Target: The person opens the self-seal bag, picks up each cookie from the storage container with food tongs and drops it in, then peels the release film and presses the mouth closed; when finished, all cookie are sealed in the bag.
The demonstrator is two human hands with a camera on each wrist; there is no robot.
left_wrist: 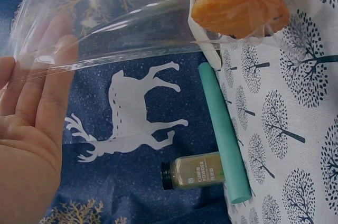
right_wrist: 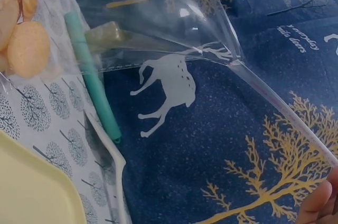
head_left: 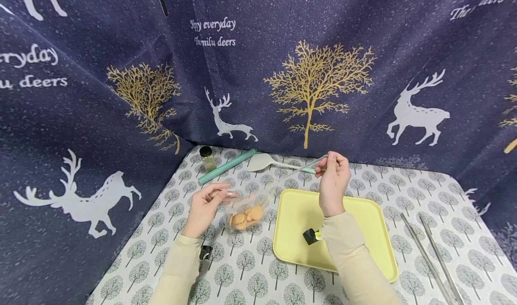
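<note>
A clear plastic bag (left_wrist: pixel 132 39) of round orange-brown crackers (head_left: pixel 246 218) hangs between my hands, left of the tray. At its upper left edge, my left hand (head_left: pixel 208 206) pinches the film between thumb and fingers; in the left wrist view its fingers show through the plastic. Higher up and to the right, my right hand (head_left: pixel 334 179) pinches the end of a thin clear strip (right_wrist: pixel 285 109). This strip runs slantwise down to a corner of the bag and looks stretched straight. The crackers lie gathered at the bag's lower end.
Under my right forearm is a yellow tray (head_left: pixel 291 246). Behind the bag lie a white spatula (head_left: pixel 260 162), a green rod (head_left: pixel 228 167) and a cumin powder jar (left_wrist: pixel 198 171). Long metal rods (head_left: pixel 434 251) lie at the right. A dark deer-print cloth (head_left: pixel 250 85) hangs behind the table.
</note>
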